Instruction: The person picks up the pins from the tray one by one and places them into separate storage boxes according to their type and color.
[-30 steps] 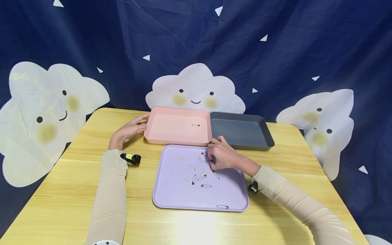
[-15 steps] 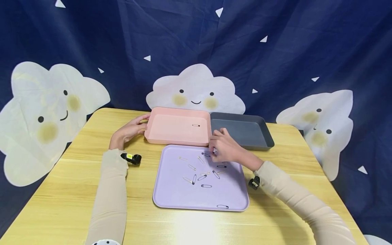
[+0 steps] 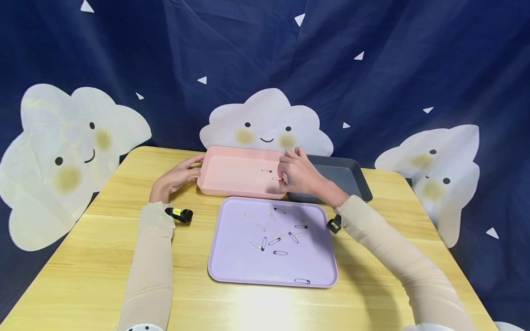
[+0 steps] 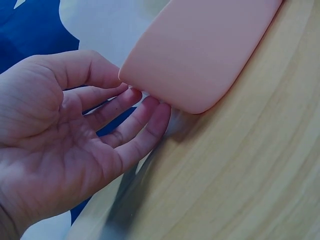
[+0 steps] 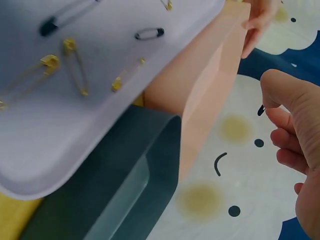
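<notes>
and here is the right hand (image 3: 300,172), over the right end of the shallow rectangular pink tray (image 3: 232,178), thumb and index finger pinching a small black metal safety pin (image 5: 261,110)! only its dark end shows clearly in the right wrist view, poking out between the fingertips; whether it touches the pink tray below, i can't tell. just to the left of those fingertips, a second black safety pin (image 3: 266,171) lies flat on the pink floor.

over on the left, well apart from its partner, the left hand (image 3: 178,177) has its thumb and fingertips at the outer left end of the pink tray, fingers spread in a relaxed curve, one finger up by the rim.

right up against the pink tray, on its right, sits the dark grey rectangular tray (image 3: 341,177), its left part hidden behind the right hand and forearm. nearer in, there's the flat lavender tray with rounded corners (image 3: 240,266), and what a scatter on it: gold metal safety pins (image 3: 261,227) and more black ones mixed together, mostly across the middle and far right, one black pin lone by the near right edge. all of it on a pale wood-grain table (image 3: 190,294), a navy cloth with smiling white clouds (image 3: 265,115) hanging behind.
</notes>
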`<state>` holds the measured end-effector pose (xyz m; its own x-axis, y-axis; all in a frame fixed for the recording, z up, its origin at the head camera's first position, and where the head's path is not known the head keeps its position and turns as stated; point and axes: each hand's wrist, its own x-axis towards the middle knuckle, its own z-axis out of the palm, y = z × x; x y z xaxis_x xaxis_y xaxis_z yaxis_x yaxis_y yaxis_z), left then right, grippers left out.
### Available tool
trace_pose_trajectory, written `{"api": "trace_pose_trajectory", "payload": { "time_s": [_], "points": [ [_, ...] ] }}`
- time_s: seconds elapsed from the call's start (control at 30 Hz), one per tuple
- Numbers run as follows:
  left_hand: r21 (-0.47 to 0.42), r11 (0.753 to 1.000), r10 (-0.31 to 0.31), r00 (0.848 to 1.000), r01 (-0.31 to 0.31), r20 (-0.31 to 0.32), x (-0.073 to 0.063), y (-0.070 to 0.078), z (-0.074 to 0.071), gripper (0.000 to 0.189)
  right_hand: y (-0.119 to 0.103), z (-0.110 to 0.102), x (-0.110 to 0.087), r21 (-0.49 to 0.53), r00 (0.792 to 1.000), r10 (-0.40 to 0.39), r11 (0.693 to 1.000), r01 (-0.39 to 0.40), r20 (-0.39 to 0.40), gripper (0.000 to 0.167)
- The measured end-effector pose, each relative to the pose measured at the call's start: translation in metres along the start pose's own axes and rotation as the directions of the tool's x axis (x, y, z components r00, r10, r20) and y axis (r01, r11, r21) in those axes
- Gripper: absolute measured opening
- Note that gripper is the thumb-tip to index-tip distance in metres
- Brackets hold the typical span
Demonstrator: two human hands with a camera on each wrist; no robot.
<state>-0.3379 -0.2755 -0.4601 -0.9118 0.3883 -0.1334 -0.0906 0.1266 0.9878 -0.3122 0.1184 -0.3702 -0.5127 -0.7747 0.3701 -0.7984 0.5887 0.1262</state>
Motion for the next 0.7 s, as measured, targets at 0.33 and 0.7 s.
{"api": "trace_pose_trajectory", "payload": {
  "time_s": [0.33,0.7],
  "points": [
    [-0.02,1.0,0.004,1.0,-0.004,0.0,0.0,-0.002,0.0,0.069,0.006,0.019,0.034,-0.042,1.0,-0.012,0.999,0.013,0.004,0.005],
    [-0.017,1.0,0.006,1.0,-0.006,-0.01,-0.001,0.0,0.0,0.068,0.004,0.044,0.059,-0.079,0.995,-0.024,0.996,0.032,0.096,0.007]
  ]
}}
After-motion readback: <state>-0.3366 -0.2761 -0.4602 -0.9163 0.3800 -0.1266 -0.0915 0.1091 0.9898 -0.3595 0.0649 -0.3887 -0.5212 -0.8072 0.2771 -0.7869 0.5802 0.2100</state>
